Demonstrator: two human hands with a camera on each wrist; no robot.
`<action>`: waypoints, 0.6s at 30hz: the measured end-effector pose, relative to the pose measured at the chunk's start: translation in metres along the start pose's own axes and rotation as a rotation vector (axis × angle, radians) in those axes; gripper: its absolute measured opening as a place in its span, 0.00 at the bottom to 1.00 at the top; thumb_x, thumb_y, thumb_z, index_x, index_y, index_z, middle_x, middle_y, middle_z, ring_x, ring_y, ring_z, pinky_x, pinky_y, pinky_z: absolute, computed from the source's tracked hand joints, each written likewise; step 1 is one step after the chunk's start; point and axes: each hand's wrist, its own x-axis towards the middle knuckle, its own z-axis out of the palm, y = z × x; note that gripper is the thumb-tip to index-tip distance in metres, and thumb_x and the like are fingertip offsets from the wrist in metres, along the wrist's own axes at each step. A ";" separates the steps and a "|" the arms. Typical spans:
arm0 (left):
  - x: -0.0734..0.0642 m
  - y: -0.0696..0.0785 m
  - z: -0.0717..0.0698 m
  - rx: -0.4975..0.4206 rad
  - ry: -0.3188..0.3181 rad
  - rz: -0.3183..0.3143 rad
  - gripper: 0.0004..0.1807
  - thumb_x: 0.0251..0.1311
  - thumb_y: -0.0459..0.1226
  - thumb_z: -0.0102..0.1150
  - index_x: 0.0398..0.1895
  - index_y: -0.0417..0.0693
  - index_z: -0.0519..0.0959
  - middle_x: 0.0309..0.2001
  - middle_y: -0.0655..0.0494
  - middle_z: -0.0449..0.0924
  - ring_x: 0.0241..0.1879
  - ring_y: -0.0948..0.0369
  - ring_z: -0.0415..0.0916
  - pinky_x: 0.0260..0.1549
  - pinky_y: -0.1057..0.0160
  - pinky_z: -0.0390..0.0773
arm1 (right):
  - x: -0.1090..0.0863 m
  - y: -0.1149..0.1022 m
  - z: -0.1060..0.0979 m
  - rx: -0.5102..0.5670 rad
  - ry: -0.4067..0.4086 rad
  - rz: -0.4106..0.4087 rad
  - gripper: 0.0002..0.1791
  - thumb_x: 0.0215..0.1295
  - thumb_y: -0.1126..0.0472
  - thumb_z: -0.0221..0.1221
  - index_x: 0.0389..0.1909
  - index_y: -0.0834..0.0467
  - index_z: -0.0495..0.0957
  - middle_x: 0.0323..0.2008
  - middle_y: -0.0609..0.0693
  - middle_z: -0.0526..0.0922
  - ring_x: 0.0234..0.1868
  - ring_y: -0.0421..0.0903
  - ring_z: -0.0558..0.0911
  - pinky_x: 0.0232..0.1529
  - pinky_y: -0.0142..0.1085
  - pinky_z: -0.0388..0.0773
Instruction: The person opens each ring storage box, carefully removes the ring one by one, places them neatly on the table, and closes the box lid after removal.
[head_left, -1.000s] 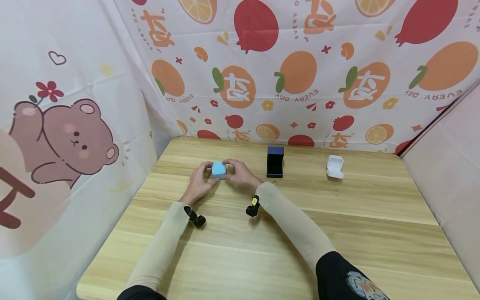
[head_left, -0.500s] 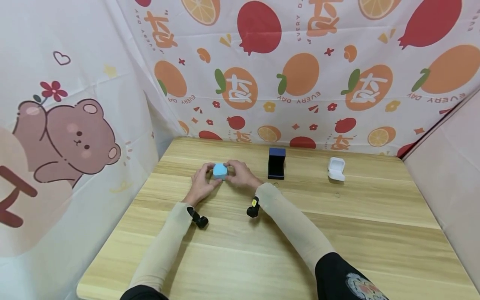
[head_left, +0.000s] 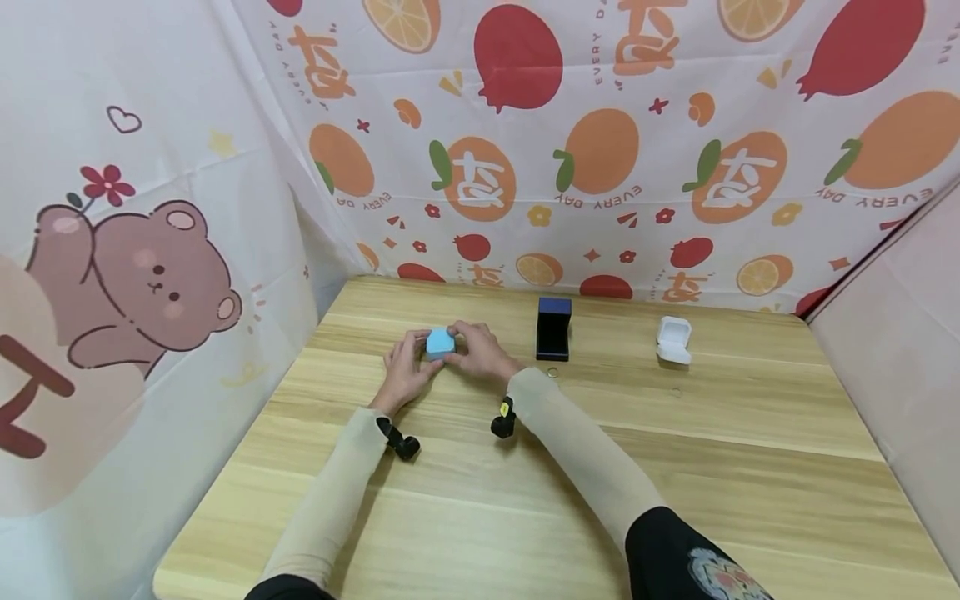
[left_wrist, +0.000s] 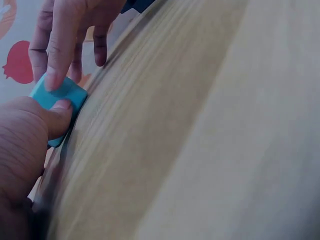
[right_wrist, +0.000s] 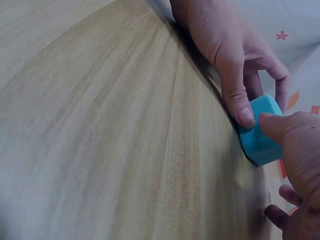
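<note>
Barely any motion since half a second ago: blue box [head_left: 441, 344] same spot, table's [head_left: 480, 508] far left; right sleeve [head_left: 577, 454] slightly left. Left hand [head_left: 405, 369] and right hand [head_left: 483, 354] both pinch box. Risk: uneven squeeze skids it on smooth-looking wood; sleeve could drag nearby thin ring [head_left: 552, 372]. Box smooth, round-cornered. Beyond: angular black-and-blue case [head_left: 553, 332], rounded white case [head_left: 673, 340], both open.

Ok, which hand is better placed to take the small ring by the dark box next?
Probably the right hand: it is nearer the small ring; the left hand lies beyond the light blue box from there. Both grip that box, so the right should release first.
</note>
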 end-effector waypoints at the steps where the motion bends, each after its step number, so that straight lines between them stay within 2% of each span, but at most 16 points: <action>1: -0.001 0.000 0.001 0.005 0.004 -0.005 0.34 0.53 0.43 0.61 0.61 0.48 0.58 0.61 0.43 0.68 0.57 0.48 0.58 0.53 0.45 0.44 | 0.000 0.001 0.001 0.008 0.000 0.000 0.24 0.57 0.48 0.59 0.54 0.49 0.68 0.60 0.44 0.71 0.64 0.51 0.62 0.64 0.51 0.57; 8: 0.000 0.000 0.003 0.040 0.024 0.006 0.33 0.53 0.45 0.60 0.61 0.48 0.58 0.60 0.45 0.70 0.57 0.48 0.58 0.53 0.45 0.46 | 0.001 0.006 0.005 0.052 0.049 -0.015 0.21 0.57 0.48 0.58 0.51 0.49 0.68 0.63 0.42 0.68 0.64 0.50 0.61 0.64 0.51 0.55; 18: -0.001 -0.004 0.006 0.048 0.055 -0.011 0.33 0.52 0.46 0.61 0.60 0.52 0.60 0.59 0.48 0.72 0.55 0.50 0.59 0.51 0.46 0.47 | 0.002 0.006 0.007 0.104 0.061 -0.026 0.20 0.53 0.50 0.62 0.46 0.49 0.70 0.58 0.44 0.74 0.58 0.48 0.69 0.61 0.49 0.61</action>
